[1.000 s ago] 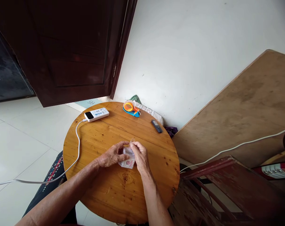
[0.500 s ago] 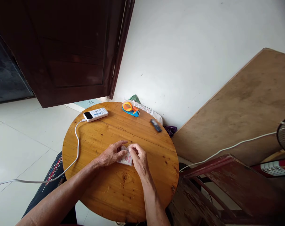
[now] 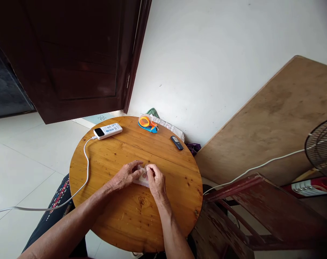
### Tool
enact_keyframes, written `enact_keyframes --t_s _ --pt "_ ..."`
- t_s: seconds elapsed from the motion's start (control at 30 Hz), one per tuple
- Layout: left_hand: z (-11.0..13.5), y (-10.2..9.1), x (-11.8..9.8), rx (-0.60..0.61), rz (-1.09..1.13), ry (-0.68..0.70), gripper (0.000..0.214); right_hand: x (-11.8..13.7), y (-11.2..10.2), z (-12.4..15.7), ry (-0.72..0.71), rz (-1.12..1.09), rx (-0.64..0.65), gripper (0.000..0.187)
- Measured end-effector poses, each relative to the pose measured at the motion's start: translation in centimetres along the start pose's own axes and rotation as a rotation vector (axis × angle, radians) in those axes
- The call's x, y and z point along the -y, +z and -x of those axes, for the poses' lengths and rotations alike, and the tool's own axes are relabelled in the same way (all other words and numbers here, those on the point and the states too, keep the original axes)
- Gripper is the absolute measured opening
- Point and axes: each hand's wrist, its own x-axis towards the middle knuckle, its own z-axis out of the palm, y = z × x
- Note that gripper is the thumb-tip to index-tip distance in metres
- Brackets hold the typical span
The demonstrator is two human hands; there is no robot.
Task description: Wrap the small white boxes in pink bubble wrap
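Observation:
A small clear plastic packet with pink print point(image 3: 142, 181) lies on the round wooden table point(image 3: 106, 151), between my two hands. My left hand point(image 3: 129, 173) is curled at the packet's left side, its thumb pressed over the front. With thumb and forefinger together, my right hand point(image 3: 156, 181) pinches the packet's upper right edge. Fingers cover much of the packet, and what it contains is not clear.
Toward the back stand an orange and blue tape dispenser point(image 3: 148, 123) and a dark handheld device point(image 3: 177, 142). A white power bank point(image 3: 108, 131) trails a white cable point(image 3: 88, 162) over the left edge. A fan point(image 3: 321, 147) is at right.
My view has shifted slightly, and more of the fan shows. Both hands stay at the packet; the right fingers have moved a little over its upper edge, and the packet looks more tilted.

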Motion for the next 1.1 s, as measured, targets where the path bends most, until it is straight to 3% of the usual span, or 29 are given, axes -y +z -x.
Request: enact_keyframes --t_s 0.37,0.57,0.77,1.1 --pt "-0.13 0.08 0.26 0.006 0.005 0.02 0.043 0.14 -0.17 -0.53 0.05 -0.107 -0.084 0.02" --pt "-0.25 0.32 0.76 0.055 0.189 0.007 0.044 -0.11 -0.38 -0.52 0.046 -0.097 -0.038 0.018" --pt "-0.28 0.17 0.88 0.054 0.184 -0.012 0.048 -0.17 -0.75 -0.4 0.059 -0.158 -0.035 0.022" --pt "-0.3 -0.03 0.22 0.068 0.153 -0.002 0.039 -0.12 -0.72 -0.09 -0.113 -0.109 0.059 0.014"
